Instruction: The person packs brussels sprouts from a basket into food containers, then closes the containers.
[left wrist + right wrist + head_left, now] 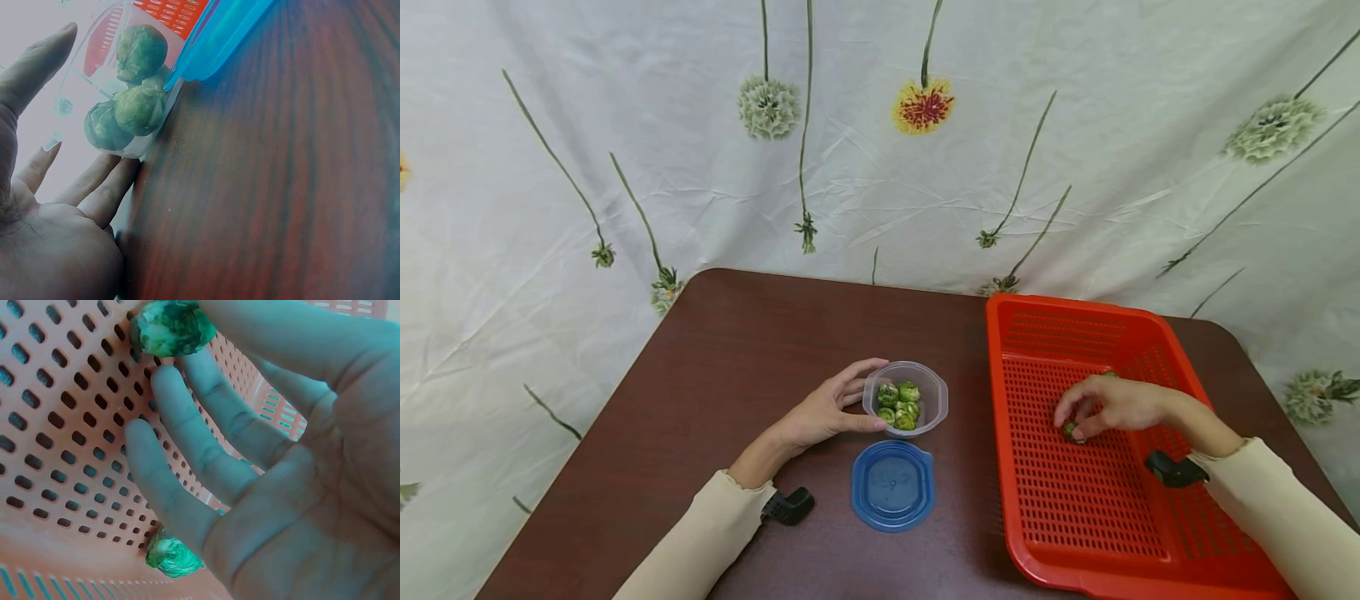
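Note:
My left hand [827,408] holds a small clear plastic container [936,398] from its left side, thumb at the near rim and fingers round the far side. Several green Brussels sprouts [908,409] lie inside it. Over the floor of a red perforated basket [1017,500], my right hand [1123,404] pinches one Brussels sprout [172,328] between thumb and fingertips. Another Brussels sprout [172,555] lies in the basket beyond that hand, mostly covered by it in the head view. A blue lid [892,487] lies flat on the table just in front of the container.
The dark wooden table [760,325] bears everything, with the red basket filling its right side. A white cloth [865,183] printed with flowers hangs behind the table. The basket's raised wall stands between the container and my right hand.

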Tool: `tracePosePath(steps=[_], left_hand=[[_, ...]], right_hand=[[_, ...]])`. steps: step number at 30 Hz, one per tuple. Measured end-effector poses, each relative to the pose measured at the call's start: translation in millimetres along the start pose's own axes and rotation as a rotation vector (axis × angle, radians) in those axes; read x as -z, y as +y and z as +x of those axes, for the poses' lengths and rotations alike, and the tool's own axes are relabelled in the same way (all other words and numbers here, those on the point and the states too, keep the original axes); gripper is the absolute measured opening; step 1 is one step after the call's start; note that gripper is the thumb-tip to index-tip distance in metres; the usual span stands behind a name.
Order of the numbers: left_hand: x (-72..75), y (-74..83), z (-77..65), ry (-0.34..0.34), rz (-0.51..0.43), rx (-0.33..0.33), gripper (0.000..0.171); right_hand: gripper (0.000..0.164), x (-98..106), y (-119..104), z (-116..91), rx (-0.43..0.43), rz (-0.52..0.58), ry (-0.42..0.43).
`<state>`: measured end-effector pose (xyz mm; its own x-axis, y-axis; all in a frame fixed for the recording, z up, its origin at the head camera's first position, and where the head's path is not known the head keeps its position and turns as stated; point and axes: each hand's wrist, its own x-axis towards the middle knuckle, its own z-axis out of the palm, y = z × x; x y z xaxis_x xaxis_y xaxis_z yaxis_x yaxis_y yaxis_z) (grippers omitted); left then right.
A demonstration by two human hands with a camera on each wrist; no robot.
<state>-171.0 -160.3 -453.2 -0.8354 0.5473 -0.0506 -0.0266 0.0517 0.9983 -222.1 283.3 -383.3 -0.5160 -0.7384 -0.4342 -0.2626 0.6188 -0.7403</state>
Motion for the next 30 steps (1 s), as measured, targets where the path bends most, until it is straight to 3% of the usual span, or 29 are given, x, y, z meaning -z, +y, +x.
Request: tracePosePath(steps=[30], left_hand=[[0.2, -2.7, 0.6, -0.005, -0.012, 0.001, 0.085]], right_hand=[[0.02, -1.2, 3.6, 1.6, 0.016, 0.003, -0.01]])
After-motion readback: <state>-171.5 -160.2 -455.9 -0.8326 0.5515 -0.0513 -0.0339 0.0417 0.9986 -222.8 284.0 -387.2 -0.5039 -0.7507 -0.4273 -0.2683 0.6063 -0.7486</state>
